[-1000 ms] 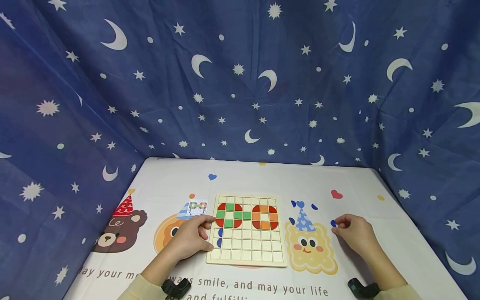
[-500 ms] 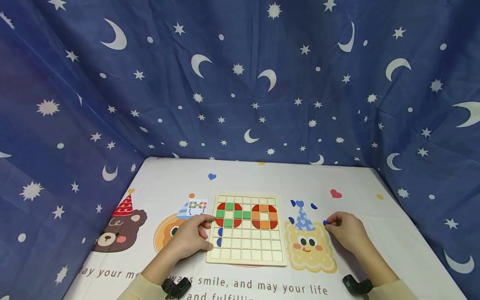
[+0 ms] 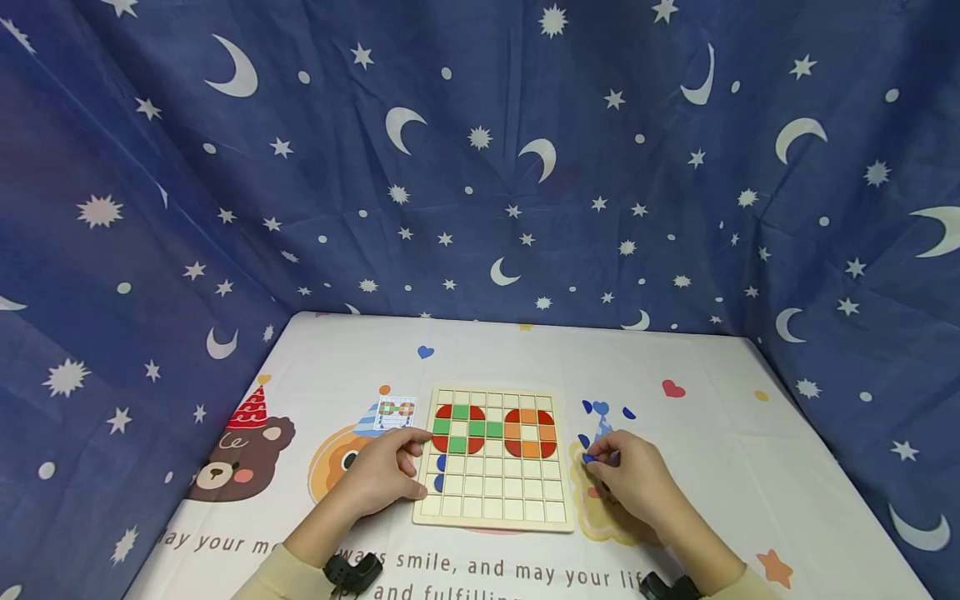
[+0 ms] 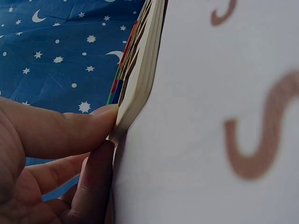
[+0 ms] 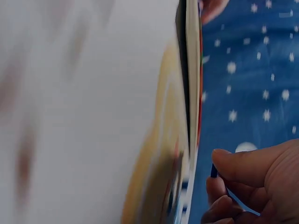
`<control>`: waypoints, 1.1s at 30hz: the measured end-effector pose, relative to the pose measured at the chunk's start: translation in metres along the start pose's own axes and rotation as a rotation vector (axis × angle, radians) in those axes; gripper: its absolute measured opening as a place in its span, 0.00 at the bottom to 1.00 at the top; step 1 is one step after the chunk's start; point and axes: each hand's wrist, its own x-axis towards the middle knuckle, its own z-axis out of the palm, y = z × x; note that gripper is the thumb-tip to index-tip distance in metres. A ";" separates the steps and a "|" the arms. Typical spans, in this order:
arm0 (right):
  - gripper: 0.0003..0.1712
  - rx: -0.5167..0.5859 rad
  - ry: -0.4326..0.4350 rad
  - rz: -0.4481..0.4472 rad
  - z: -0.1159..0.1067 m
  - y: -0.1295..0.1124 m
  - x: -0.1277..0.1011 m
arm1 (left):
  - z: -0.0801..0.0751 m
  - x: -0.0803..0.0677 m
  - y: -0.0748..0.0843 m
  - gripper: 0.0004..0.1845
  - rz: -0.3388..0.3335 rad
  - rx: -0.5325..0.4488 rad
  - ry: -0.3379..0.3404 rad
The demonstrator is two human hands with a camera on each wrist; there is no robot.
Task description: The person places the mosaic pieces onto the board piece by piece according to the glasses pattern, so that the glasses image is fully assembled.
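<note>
My left hand point(image 3: 386, 473) grips the left edge of a pale wooden grid board point(image 3: 495, 528), thumb and index finger spread along the rim. In the left wrist view the thumb tip presses at the board's corner point(image 4: 131, 109). Red, green and orange tiles point(image 3: 457, 429) form two rounded rings joined by a green square. Two blue rounded pieces point(image 3: 440, 482) sit below the left ring. Just right of the board, my right hand point(image 3: 633, 477) pinches a small blue piece point(image 3: 589, 458) between thumb and index finger; the right wrist view shows the piece point(image 5: 214, 170) edge-on.
Several loose blue pieces point(image 3: 628, 412) lie beyond the right hand. A small pattern card point(image 3: 396, 412) is behind the left hand. The white tablecloth point(image 3: 480, 350) carries printed cartoons and text, and a blue star-and-moon curtain point(image 3: 450, 217) rises behind it.
My right hand has moved left with the blue piece, from the right of the printed biscuit to near the board's right edge. The left hand and the board stay in place.
</note>
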 end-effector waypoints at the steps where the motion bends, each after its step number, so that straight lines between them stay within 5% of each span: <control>1: 0.09 0.004 -0.002 -0.009 0.004 -0.006 -0.002 | 0.000 0.000 0.000 0.42 0.000 -0.001 0.001; 17: 0.11 0.045 -0.133 -0.346 0.066 -0.085 -0.019 | 0.002 0.003 -0.001 0.42 0.013 0.019 0.020; 24: 0.10 0.045 -0.225 -0.363 0.089 -0.109 -0.024 | 0.002 0.002 -0.001 0.42 0.002 0.018 0.022; 33: 0.11 -0.045 -0.206 -0.400 0.107 -0.123 -0.026 | 0.001 0.001 0.000 0.42 -0.008 0.022 0.019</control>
